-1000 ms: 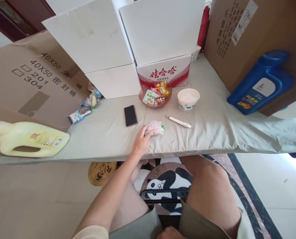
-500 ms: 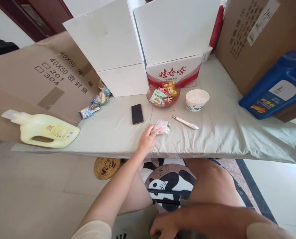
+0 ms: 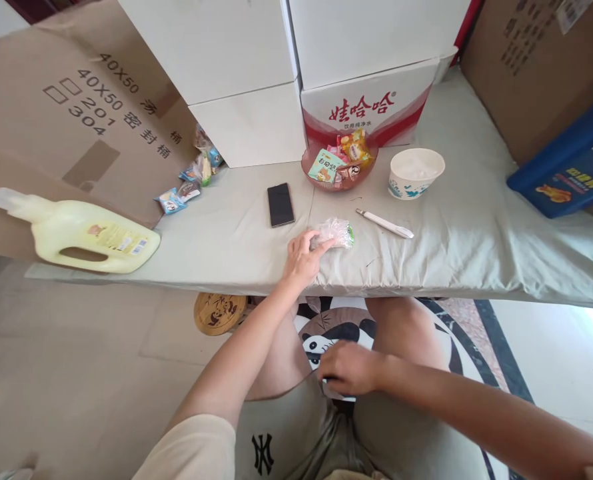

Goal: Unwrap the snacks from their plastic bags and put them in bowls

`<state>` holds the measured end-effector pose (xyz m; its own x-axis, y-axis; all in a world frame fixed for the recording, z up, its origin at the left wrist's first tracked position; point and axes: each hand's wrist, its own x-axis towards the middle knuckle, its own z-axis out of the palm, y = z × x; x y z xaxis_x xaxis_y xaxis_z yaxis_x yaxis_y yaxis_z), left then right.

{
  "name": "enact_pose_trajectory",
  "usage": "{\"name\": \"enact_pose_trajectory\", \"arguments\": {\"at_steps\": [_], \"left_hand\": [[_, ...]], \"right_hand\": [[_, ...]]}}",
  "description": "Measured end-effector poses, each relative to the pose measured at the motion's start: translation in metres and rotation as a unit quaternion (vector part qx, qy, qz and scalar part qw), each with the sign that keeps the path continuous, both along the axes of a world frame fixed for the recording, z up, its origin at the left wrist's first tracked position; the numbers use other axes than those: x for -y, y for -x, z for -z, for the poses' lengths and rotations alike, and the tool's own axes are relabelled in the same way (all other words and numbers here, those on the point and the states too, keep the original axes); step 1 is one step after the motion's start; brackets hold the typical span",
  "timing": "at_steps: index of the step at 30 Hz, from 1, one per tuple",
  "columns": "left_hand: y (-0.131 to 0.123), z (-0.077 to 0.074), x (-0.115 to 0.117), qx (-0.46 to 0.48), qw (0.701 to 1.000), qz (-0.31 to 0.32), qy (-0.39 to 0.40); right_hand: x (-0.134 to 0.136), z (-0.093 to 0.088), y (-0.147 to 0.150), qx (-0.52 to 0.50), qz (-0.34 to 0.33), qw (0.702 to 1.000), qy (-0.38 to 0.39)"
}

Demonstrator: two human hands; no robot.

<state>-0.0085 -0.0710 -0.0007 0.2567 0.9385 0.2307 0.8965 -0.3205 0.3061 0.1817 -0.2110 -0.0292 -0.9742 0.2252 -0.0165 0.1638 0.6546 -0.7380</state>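
My left hand (image 3: 304, 259) is on the cloth-covered table, thumb and fingers closed on the left end of a small crumpled clear-plastic packet (image 3: 337, 233). A green patch shows at the packet's right end; what is inside cannot be made out. Over my lap, my right hand (image 3: 351, 368) hangs with curled fingers, slightly blurred, and no object shows in it. A black phone (image 3: 280, 205) lies behind my left hand. To the packet's right lies a white pen-like tool (image 3: 385, 223) with a metal tip.
Behind are a reddish glass bowl (image 3: 339, 179) of wrapped snacks and a white paper bowl (image 3: 415, 175). A yellow bottle (image 3: 94, 237) lies at left near several small snack packs (image 3: 176, 199). A blue bottle (image 3: 566, 160) is at right. Boxes (image 3: 371, 107) line the back.
My right hand has risen from my lap toward the table edge. My left hand stays at the plastic packet. The camera view has shifted, so the table sits higher in the picture.
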Motion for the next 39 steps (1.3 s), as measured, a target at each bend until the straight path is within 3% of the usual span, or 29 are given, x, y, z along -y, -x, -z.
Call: {"name": "enact_pose_trajectory", "arguments": {"at_steps": [2, 4, 6, 7, 10, 13, 16, 19, 22, 24, 29, 33, 37, 39], "left_hand": [[0.000, 0.000, 0.000, -0.003, 1.000, 0.018, -0.002], [-0.001, 0.000, -0.001, -0.003, 0.999, 0.048, -0.015], [-0.002, 0.000, -0.002, -0.001, 0.996, 0.083, -0.029], [-0.002, 0.000, -0.003, -0.001, 0.994, 0.100, -0.034], [-0.002, 0.003, -0.005, -0.002, 0.989, 0.140, -0.039], [-0.002, 0.007, -0.006, 0.002, 0.990, 0.138, -0.025], [-0.001, 0.008, -0.007, 0.007, 0.993, 0.120, 0.000], [-0.002, 0.006, -0.006, 0.010, 0.994, 0.108, 0.027], [-0.005, -0.001, -0.005, 0.009, 0.995, 0.083, 0.050], [-0.007, -0.005, -0.003, 0.003, 0.995, 0.072, 0.063], [-0.011, -0.010, -0.001, -0.016, 0.995, 0.067, 0.074], [-0.009, -0.006, -0.002, -0.011, 0.996, 0.070, 0.063], [-0.005, 0.004, -0.005, 0.008, 0.995, 0.102, 0.014], [-0.002, 0.010, -0.006, 0.017, 0.991, 0.125, -0.035]], "right_hand": [[-0.045, -0.033, -0.024, -0.070, 0.213, 0.975, 0.009], [-0.096, -0.054, -0.051, -0.080, 0.352, 0.932, -0.027], [-0.144, -0.059, -0.075, -0.049, 0.532, 0.832, -0.147], [-0.165, -0.057, -0.085, -0.013, 0.568, 0.802, -0.185], [-0.203, -0.043, -0.103, 0.090, 0.562, 0.790, -0.228], [-0.212, -0.041, -0.111, 0.118, 0.540, 0.799, -0.238], [-0.205, -0.058, -0.112, 0.057, 0.541, 0.807, -0.229], [-0.197, -0.077, -0.100, -0.012, 0.491, 0.841, -0.226], [-0.196, -0.087, -0.078, 0.007, 0.435, 0.870, -0.231], [-0.199, -0.090, -0.064, 0.059, 0.421, 0.873, -0.238], [-0.206, -0.106, -0.055, 0.193, 0.408, 0.851, -0.269], [-0.206, -0.115, -0.087, 0.239, 0.417, 0.838, -0.259], [-0.194, -0.100, -0.131, 0.209, 0.483, 0.819, -0.231], [-0.183, -0.086, -0.142, 0.170, 0.535, 0.790, -0.248]]}}
